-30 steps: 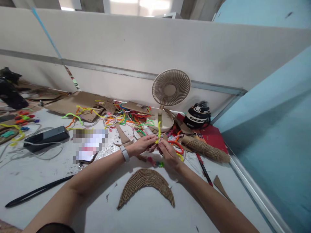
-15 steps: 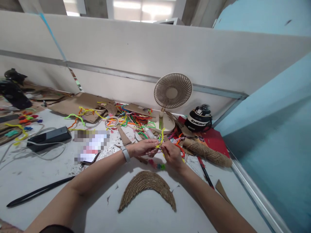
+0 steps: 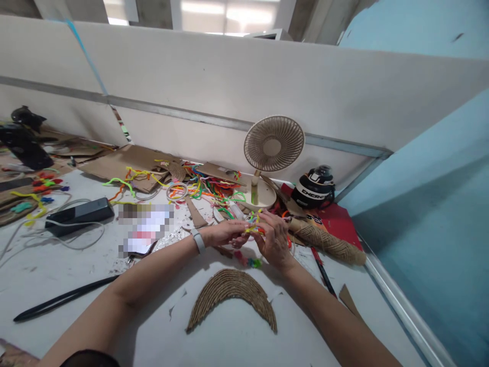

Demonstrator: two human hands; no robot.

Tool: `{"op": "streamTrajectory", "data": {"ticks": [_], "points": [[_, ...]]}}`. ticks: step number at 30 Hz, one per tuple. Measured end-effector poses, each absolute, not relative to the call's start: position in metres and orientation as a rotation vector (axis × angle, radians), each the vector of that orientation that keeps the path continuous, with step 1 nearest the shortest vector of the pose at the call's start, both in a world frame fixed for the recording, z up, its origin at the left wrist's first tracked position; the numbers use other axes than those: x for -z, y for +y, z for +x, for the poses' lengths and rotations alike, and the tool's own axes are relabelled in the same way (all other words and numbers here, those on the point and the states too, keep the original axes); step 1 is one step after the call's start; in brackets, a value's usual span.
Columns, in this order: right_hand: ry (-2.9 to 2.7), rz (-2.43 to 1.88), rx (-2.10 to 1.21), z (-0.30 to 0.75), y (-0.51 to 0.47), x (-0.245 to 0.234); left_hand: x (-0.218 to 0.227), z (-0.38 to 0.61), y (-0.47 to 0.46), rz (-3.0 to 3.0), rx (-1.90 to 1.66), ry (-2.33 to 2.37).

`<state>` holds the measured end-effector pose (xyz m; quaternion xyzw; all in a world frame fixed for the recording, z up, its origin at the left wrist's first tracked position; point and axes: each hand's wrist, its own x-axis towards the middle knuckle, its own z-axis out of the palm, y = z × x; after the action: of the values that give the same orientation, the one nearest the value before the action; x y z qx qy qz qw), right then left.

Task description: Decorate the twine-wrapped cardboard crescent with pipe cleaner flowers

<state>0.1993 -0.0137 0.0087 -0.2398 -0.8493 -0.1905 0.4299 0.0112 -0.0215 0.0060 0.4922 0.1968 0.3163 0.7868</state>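
The left hand (image 3: 228,234) and the right hand (image 3: 274,237) meet over the right half of the white surface (image 3: 233,344), nearer its far edge. Between the fingertips is a fuzzy yellow strand (image 3: 250,230). The left hand's grip is clamped on it. The right hand's fingers curl over the other end and hide it, so I cannot tell whether that grip is together or apart.

Just on the near side of the hands lie small pink, blue and green pieces (image 3: 246,260). A ribbed brown crescent (image 3: 232,295) lies between the forearms, toward the near edge. Beyond the hands, a tangle of coloured strands (image 3: 214,188) fills the strip along the far edge, with a cardboard sheet (image 3: 118,165) to its left and a beige fan (image 3: 274,144) to its right. A black bottle (image 3: 313,189) stands near the far right corner, beside a red sheet (image 3: 342,219). A roll of brown twine (image 3: 330,242) lies close to the right edge, just beyond a red-and-black tool (image 3: 324,272). To the left of the hands are a phone (image 3: 147,237), a black box (image 3: 82,216) with white cable around it, and a long black strip (image 3: 66,298).
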Motion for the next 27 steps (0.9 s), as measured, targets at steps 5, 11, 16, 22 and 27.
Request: {"op": "streamTrajectory", "data": {"ticks": [5, 11, 16, 22, 27], "points": [[-2.172, -0.554, 0.352, 0.199, -0.01, -0.005, -0.009, 0.012, -0.023, 1.082, -0.683, 0.456], [-2.193, -0.543, 0.307, 0.201, -0.009, 0.002, -0.01, 0.014, -0.024, 1.122, -0.738, 0.471], [-2.181, -0.556, 0.262, 0.201, -0.01, 0.005, -0.005, 0.013, -0.022, 1.168, -0.793, 0.503], [-2.152, -0.532, 0.274, 0.206, -0.009, 0.003, -0.003, 0.01, -0.015, 1.147, -0.801, 0.473], [-2.185, -0.416, 0.382, 0.211, -0.011, -0.003, -0.009, 0.006, -0.018, 1.107, -0.803, 0.421]]}}
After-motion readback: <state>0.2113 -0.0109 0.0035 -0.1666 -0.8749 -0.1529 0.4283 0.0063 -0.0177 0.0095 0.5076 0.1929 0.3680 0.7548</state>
